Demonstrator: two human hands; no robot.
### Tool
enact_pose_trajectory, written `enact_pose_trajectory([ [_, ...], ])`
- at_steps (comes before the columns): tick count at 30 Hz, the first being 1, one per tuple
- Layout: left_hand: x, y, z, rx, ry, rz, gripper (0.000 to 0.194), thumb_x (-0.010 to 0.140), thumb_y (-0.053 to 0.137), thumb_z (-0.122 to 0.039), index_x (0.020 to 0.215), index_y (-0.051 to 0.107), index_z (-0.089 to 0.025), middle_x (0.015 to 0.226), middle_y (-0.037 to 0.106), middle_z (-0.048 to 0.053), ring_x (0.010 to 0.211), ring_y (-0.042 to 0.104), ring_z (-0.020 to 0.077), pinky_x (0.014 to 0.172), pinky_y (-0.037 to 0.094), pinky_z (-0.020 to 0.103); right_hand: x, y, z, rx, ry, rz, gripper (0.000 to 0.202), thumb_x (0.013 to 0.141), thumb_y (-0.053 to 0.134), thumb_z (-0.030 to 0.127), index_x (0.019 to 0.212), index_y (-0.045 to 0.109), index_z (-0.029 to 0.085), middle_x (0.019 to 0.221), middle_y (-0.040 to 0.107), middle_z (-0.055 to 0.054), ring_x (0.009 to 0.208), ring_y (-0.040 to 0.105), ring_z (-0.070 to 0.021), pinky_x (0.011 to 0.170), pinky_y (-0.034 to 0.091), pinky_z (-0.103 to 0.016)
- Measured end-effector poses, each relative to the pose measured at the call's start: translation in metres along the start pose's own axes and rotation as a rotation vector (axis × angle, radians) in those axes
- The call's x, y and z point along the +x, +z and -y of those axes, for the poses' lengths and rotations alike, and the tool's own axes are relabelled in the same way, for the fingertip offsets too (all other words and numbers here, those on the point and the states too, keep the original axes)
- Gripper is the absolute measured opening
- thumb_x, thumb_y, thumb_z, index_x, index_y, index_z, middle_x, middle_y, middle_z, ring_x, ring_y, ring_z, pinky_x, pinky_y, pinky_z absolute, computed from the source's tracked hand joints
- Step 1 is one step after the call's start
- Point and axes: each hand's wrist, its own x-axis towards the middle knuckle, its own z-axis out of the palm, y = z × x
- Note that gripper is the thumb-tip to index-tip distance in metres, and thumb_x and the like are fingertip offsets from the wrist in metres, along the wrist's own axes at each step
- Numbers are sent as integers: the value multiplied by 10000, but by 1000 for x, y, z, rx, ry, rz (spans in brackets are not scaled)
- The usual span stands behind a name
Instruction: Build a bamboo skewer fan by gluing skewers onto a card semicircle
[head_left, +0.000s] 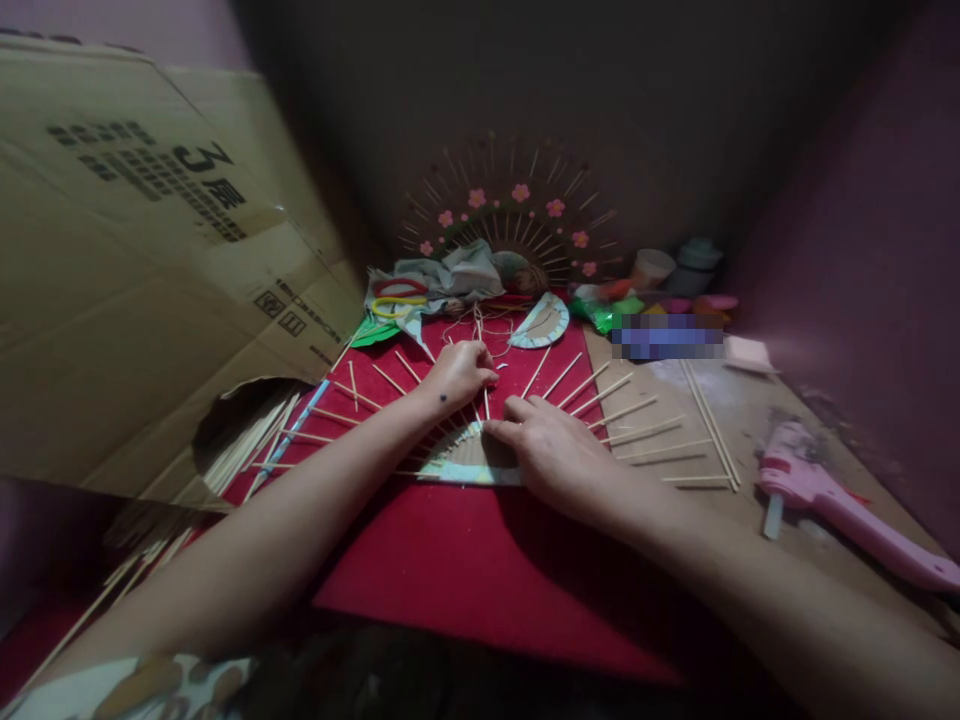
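A half-circle of cardboard (487, 452) with a pale blue edge lies on the red cloth, and thin wooden sticks (551, 372) fan out from it. Above its curved edge, my left hand (466, 372) is closed, fingers pinched on one upright stick (487, 403) near the middle. My right hand (551, 445) rests over the half-circle's right side. Its fingers are apart, and the index fingertip touches down near that stick's lower end. My right hand hides the right part of the cardboard and the bases of several sticks there.
A large cardboard box (150, 280) stands at left, loose sticks (251, 435) beside it. Behind are scissors (397, 300), a second half-circle (541, 322) and a flowered stick fan (517, 215). A pink glue gun (817, 485) lies right, near a white block (748, 354) and cups (652, 268).
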Motion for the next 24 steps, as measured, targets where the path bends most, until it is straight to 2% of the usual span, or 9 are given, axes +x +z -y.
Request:
enact_pose_trajectory([
  [7, -3, -1, -3, 88, 55, 7, 42, 724, 694, -213, 742, 691, -176, 702, 695, 39, 697, 631, 176, 641, 434, 251, 1, 4, 1, -14, 12, -17, 273, 878, 452, 124, 1018, 677, 192, 934, 574, -94, 798, 490, -197, 615, 297, -305],
  [10, -5, -12, -5, 129, 80, -28, 110, 786, 637, -250, 794, 715, -173, 756, 715, 73, 751, 637, 201, 714, 443, 280, 1, 4, 2, -1, 13, -23, 277, 869, 458, 109, 1016, 677, 195, 922, 570, -92, 800, 499, -198, 608, 291, -309],
  [13, -4, -35, 0, 151, 72, -156, 176, 819, 566, -238, 842, 724, -163, 856, 725, 90, 822, 640, 209, 780, 445, 289, 1, 4, 1, 15, 25, -9, 261, 867, 478, 109, 1005, 681, 199, 901, 562, -86, 780, 498, -188, 586, 268, -304],
  [15, -3, -50, 7, 95, 16, -276, 188, 790, 557, -215, 850, 725, -156, 817, 719, 69, 748, 643, 191, 721, 464, 275, 2, 4, 0, 23, 30, -4, 241, 863, 495, 112, 985, 684, 200, 891, 555, -81, 774, 495, -181, 578, 256, -300],
  [17, -3, -59, 15, -8, -44, -324, 218, 747, 548, -179, 869, 725, -143, 730, 699, 45, 631, 629, 167, 625, 467, 256, 2, 5, -1, 22, 28, -8, 222, 859, 511, 121, 972, 684, 200, 886, 548, -77, 771, 492, -177, 575, 251, -298],
  [20, -4, -60, 23, -32, -27, -251, 239, 710, 548, -155, 863, 730, -132, 663, 678, 28, 579, 607, 148, 598, 458, 242, 3, 7, -2, 23, 25, -24, 213, 858, 516, 132, 976, 677, 206, 878, 545, -68, 757, 488, -171, 571, 250, -295],
  [24, -8, -50, 18, 67, 66, -153, 187, 701, 587, -195, 801, 738, -148, 690, 693, 29, 640, 608, 149, 654, 451, 248, 3, 8, -1, 31, 22, -50, 249, 844, 504, 98, 1024, 650, 191, 881, 557, -58, 757, 496, -164, 594, 277, -290],
])
